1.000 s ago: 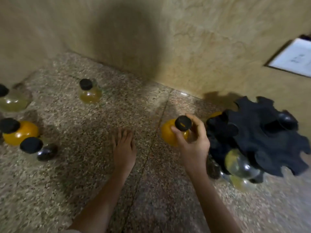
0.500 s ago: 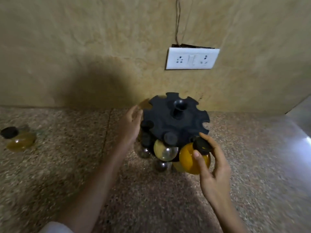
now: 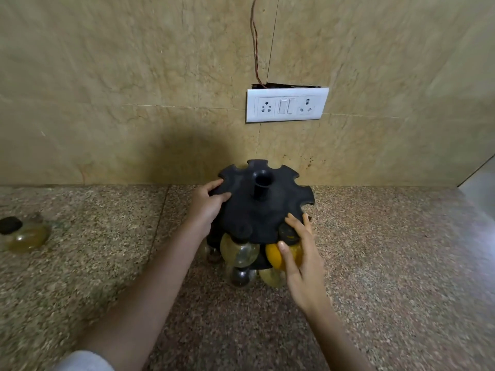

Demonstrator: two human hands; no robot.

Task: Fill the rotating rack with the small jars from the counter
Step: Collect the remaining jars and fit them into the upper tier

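The black rotating rack [image 3: 270, 207] stands on the granite counter against the wall, its notched top disc facing me. My left hand [image 3: 207, 207] grips the disc's left edge. My right hand [image 3: 300, 258] holds an orange-filled jar [image 3: 276, 254] with a black cap [image 3: 288, 232], the cap sitting in a front notch of the disc. A clear yellowish jar [image 3: 239, 251] hangs in the notch beside it. Lower down hang a dark jar [image 3: 241, 275] and a pale yellow jar [image 3: 270, 277]. One more black-capped jar [image 3: 25, 232] stands on the counter at far left.
A white socket and switch plate [image 3: 286, 105] is on the tiled wall above the rack, with a thin wire [image 3: 255, 41] running up from it. The speckled granite counter [image 3: 388, 263] stretches to both sides; a grey surface edge shows at far right.
My right hand has carried the orange jar from the counter to the rack and slid its cap into a front notch. My left hand has moved from the counter onto the disc's left edge.
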